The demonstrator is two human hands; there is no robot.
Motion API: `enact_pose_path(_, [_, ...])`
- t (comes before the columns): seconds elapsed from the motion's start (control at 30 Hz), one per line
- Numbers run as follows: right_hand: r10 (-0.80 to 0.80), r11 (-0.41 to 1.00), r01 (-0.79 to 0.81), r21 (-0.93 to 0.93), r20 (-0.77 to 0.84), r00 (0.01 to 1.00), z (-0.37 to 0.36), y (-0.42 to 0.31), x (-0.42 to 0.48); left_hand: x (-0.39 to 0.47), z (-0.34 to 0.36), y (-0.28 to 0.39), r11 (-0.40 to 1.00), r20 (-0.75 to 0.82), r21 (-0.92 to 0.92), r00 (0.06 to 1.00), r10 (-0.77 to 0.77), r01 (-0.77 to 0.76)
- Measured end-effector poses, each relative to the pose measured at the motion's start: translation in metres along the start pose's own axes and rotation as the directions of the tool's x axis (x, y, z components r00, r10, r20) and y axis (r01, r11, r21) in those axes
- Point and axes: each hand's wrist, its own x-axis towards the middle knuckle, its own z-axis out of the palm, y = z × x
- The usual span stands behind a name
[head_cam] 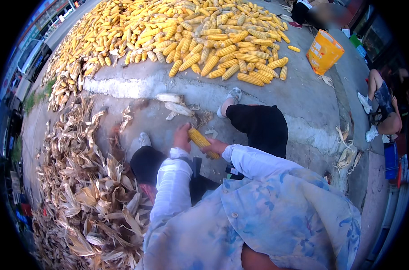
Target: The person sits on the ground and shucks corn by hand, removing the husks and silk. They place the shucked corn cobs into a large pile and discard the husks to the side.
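Note:
A husked yellow ear of corn lies slantwise between my two hands, low over the concrete. My right hand grips its lower end. At the upper end, my left hand is curled against the cob, its fingers partly hidden from this angle. Just beyond my hands, two ears in pale husks rest on the ground, with small loose bits scattered beside them.
Ahead spreads a large heap of husked corn. Dry husks are piled along my left. A yellow-orange bag stands at the right front. One person sits at the right; another is beyond the bag. A parked vehicle is far left.

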Motion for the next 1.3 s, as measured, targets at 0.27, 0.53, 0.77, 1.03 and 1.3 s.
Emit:
enact_pose_path(0.27, [0.316, 0.896, -0.268, 0.355, -0.084, 0.945, -0.006, 0.008, 0.009, -0.017, 0.006, 0.016, 0.996, 0.038, -0.050, 0.997, -0.067, 0.069])
enact_pose_path(0.53, [0.352, 0.754, -0.283, 0.592, -0.001, 0.936, -0.006, 0.007, 0.014, -0.048, 0.033, 0.067, 0.992, 0.222, -0.115, 0.975, -0.026, 0.053])
enact_pose_path(0.77, [0.352, 0.745, -0.306, 0.593, 0.040, 0.935, 0.000, 0.002, 0.018, -0.042, 0.070, 0.140, 0.999, 0.382, -0.042, 0.924, 0.018, -0.002])
enact_pose_path(1.03, [0.356, 0.761, -0.326, 0.560, 0.059, 0.933, 0.004, 0.009, 0.029, 0.029, 0.042, 0.151, 0.999, 0.342, -0.009, 0.938, 0.048, -0.048])
enact_pose_path(1.3, [0.497, 0.712, -0.426, 0.559, 0.028, 0.867, 0.015, 0.035, 0.058, 0.058, 0.061, 0.132, 0.999, 0.371, -0.016, 0.928, -0.040, 0.049])
